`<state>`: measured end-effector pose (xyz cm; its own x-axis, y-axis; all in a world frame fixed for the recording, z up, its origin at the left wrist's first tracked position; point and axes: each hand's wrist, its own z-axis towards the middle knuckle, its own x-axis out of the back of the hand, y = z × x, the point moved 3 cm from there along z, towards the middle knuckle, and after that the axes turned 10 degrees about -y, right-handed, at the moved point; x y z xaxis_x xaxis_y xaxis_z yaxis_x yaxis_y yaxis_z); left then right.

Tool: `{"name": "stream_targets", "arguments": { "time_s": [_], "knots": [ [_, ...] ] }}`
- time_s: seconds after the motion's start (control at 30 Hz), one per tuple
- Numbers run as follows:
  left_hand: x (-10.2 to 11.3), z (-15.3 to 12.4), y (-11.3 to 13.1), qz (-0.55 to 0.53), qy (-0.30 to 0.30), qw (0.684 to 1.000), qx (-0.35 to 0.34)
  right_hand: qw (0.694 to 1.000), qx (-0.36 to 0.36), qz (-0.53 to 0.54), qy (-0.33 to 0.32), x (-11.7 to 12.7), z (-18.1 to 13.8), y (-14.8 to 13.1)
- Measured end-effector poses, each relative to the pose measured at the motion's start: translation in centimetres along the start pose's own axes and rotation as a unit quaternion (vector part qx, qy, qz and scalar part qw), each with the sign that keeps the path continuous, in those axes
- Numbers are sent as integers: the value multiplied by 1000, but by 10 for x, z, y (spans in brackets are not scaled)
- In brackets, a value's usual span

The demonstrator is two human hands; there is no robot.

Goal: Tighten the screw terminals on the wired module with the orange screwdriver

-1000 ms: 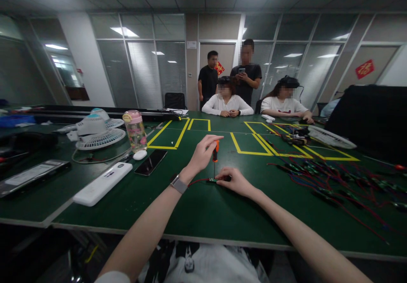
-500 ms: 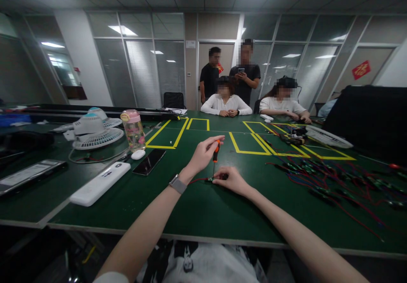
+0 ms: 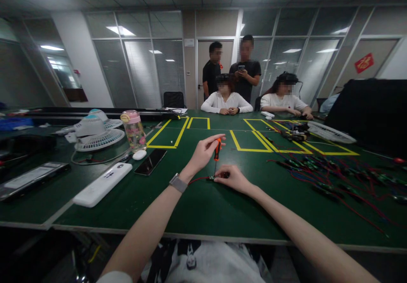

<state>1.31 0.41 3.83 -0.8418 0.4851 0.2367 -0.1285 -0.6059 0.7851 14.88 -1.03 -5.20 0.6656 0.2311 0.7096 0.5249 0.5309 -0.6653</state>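
My left hand [image 3: 204, 152] holds an orange and black screwdriver [image 3: 217, 150] by its handle, fingers stretched over the top. The screwdriver stands nearly upright, its shaft pointing down at a small green circuit board [image 3: 210, 178] on the table. Whether the tip touches a screw is too small to tell. My right hand [image 3: 233, 177] rests low beside the shaft, thumb and finger closed at the board's right edge. From the board's left side a red wire [image 3: 197, 178] runs toward my left wrist.
Many wired circuit boards [image 3: 330, 177] lie heaped on the right of the green table [image 3: 190, 215]. To the left are a black phone [image 3: 150, 162], a white power bank [image 3: 103, 184], a pink-lidded bottle [image 3: 133, 132] and white fans [image 3: 98, 134]. Co-workers sit across the table; two people stand behind.
The view has shifted slightly. Both hands, the screwdriver and the board keep nearly the same places relative to each other.
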Motion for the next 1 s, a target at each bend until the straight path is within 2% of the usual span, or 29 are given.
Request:
{"name": "stream_targets", "arguments": {
  "time_s": [0.2,0.33,0.47,0.63,0.73,0.8,0.9,1.0],
  "knots": [
    [3,-3,2,113,72,991,-13,1000,-2,-4,1,0,0,1],
    [4,-4,2,132,64,989,-24,1000,4,-8,1,-1,0,1],
    [2,-3,1,91,41,995,-24,1000,9,-10,1,0,0,0],
    [4,-6,4,194,104,975,-33,1000,12,-12,4,0,0,1],
    [3,-7,7,226,95,969,-37,1000,12,-9,7,0,1,1],
    [3,-6,8,203,64,976,-37,1000,10,-5,4,0,1,2],
    [4,-3,5,90,14,996,-4,1000,11,-1,-9,1,0,1],
    [7,-1,2,2,-3,1000,28,1000,10,0,-19,1,0,1]
  ]
}}
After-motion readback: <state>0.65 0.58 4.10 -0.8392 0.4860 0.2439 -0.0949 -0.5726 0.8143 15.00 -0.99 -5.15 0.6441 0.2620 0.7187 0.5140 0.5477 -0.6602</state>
